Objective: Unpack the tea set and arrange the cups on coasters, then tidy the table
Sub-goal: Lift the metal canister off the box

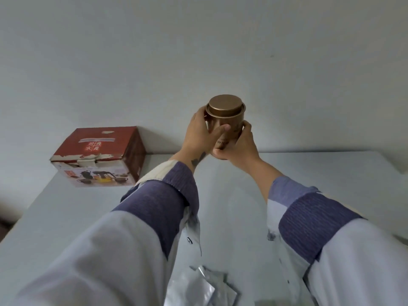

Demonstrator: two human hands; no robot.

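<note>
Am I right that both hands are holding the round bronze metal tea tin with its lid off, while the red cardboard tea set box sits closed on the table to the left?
Not quite: the lid is on. The head view shows the left hand and right hand gripping the round bronze metal tea tin with its lid seated on top. The red cardboard tea set box does sit closed on the table to the left.

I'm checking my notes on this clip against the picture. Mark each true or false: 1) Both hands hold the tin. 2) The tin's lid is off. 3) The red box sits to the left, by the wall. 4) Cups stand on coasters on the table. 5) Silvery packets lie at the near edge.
1) True: the left hand and right hand grip the tin.
2) False: the lid is on.
3) True: the red box is there.
4) False: no cups or coasters show on the table.
5) True: the silvery packets lie there.
</note>
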